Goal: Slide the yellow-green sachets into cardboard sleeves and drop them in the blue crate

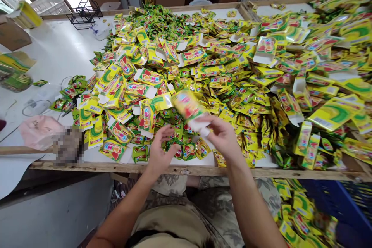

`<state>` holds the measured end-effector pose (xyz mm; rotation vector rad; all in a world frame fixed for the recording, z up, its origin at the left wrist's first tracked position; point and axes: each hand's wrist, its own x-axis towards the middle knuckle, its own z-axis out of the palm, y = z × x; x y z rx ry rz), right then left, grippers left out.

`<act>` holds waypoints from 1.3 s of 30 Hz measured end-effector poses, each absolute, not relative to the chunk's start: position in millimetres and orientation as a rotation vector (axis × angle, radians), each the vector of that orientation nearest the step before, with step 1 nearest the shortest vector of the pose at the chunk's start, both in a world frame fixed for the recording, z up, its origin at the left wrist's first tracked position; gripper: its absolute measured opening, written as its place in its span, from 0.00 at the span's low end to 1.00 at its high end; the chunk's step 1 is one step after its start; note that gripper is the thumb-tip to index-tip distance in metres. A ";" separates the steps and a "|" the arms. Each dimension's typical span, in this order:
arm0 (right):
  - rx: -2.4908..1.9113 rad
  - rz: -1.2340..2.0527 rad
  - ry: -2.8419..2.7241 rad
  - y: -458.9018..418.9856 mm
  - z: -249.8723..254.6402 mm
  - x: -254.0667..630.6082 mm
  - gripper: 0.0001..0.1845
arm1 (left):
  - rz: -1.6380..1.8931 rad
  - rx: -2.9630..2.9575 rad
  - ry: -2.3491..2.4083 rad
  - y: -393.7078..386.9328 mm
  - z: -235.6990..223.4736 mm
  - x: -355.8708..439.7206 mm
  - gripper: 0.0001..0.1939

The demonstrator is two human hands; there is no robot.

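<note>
Head view. The right hand [222,135] has its fingers clamped on the white-flapped end of a yellow carton [186,104], held tilted above the heap [149,77], a grip that probably leaves the printed body unobstructed. The left hand [161,149], fingers apart, curves near loose sachets [188,150]; contact cannot be told. The wooden rim [110,167] presumably keeps goods on the counter [54,62], whose white surface shows left of the heap; cartons crowd the right.
</note>
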<state>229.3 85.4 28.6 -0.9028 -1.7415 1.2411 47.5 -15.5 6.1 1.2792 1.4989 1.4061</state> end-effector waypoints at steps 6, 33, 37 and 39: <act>-0.676 1.433 -2.000 72.2 37.0 226.9 0.11 | 1.502 0.984 1.419 0.3 9.0 47.1 0.21; -1.379 1.145 -1.167 51.9 -20.4 277.5 0.19 | 0.668 2.041 1.944 66.5 19.8 91.3 0.10; -1.280 1.238 -1.121 42.4 -11.6 269.8 0.16 | 1.113 1.698 1.661 58.0 29.5 87.5 0.08; -1.223 1.273 -1.098 38.3 -6.0 263.8 0.16 | 1.240 1.439 1.543 50.2 33.4 89.8 0.11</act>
